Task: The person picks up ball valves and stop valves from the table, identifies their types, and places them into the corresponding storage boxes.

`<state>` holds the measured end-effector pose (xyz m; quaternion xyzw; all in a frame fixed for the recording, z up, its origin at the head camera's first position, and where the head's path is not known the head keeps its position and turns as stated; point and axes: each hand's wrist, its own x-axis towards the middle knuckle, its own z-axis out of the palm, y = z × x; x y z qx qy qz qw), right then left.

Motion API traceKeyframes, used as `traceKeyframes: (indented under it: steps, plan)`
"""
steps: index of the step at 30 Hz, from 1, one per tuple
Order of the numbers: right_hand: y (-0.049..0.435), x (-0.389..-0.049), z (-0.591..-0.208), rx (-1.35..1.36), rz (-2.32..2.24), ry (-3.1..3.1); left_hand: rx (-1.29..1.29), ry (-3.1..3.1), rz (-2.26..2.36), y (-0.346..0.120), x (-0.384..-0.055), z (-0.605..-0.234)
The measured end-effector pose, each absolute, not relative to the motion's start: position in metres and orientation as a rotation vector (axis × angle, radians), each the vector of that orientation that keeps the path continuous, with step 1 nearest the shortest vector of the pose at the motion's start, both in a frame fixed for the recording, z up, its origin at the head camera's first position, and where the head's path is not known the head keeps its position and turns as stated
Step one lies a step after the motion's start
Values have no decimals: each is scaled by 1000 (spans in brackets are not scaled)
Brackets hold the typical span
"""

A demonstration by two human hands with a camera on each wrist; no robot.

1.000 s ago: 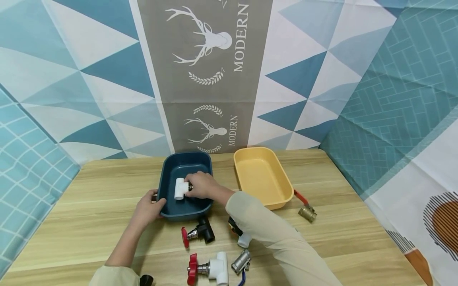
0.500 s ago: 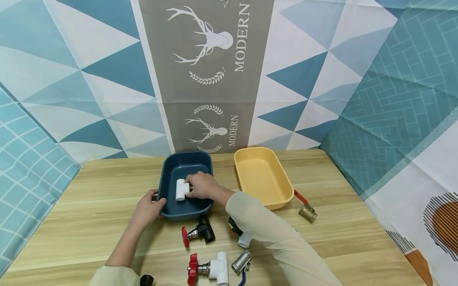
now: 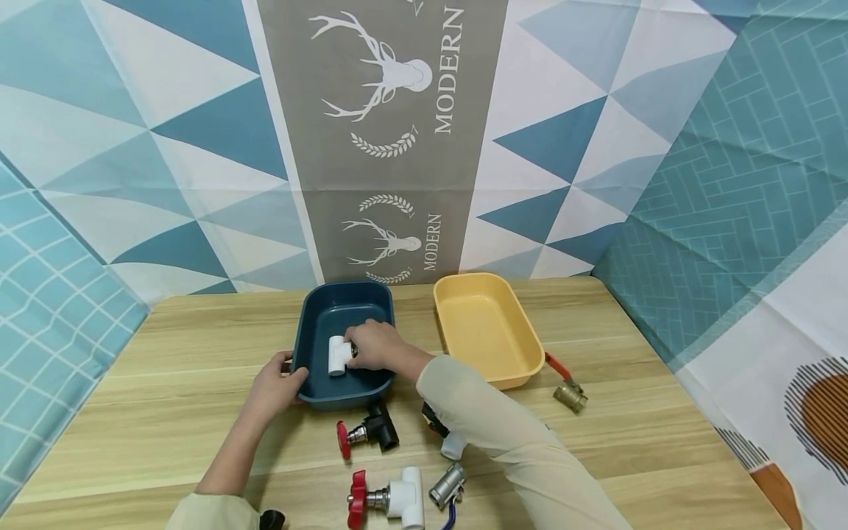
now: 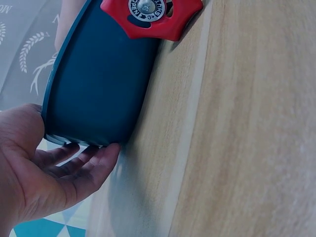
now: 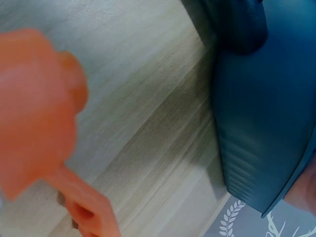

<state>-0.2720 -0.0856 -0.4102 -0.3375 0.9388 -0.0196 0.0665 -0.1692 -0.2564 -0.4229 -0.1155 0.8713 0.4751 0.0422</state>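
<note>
The dark blue plastic bin [image 3: 331,403] stands at the back left of the wooden table. My left hand [image 3: 273,384] grips its left side, thumb over the rim; in the left wrist view, the fingers of that hand [image 4: 59,173] lie against the bin's outer wall [image 4: 98,84]. Inside the bin, my right hand [image 3: 374,344] pinches a white plastic tee-shaped valve [image 3: 337,356] by its metal stem end. The far end of that valve is hidden behind the fingers. In the right wrist view the bin wall [image 5: 261,113] hides most of the hand.
A yellow bin [image 3: 490,331] stands right of the blue one, a brass valve with red lever [image 3: 570,395] beside it. Nearer lie a black valve with red handwheel [image 3: 379,427], a white valve with red handwheel [image 3: 404,499], a steel valve with blue lever [image 3: 447,483] and an orange-handled valve [image 5: 34,108].
The white tee-shaped valve has shifted slightly toward me and to the right inside the blue bin, with my right hand still on it. My left hand has stayed in place.
</note>
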Motion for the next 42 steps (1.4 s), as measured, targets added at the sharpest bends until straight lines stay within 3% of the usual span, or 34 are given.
traceKeyframes:
  steps: [42]
  plan:
    - [-88,-272,-405,-995,-57,2787,-374,2664,1458,-258,-172,-426]
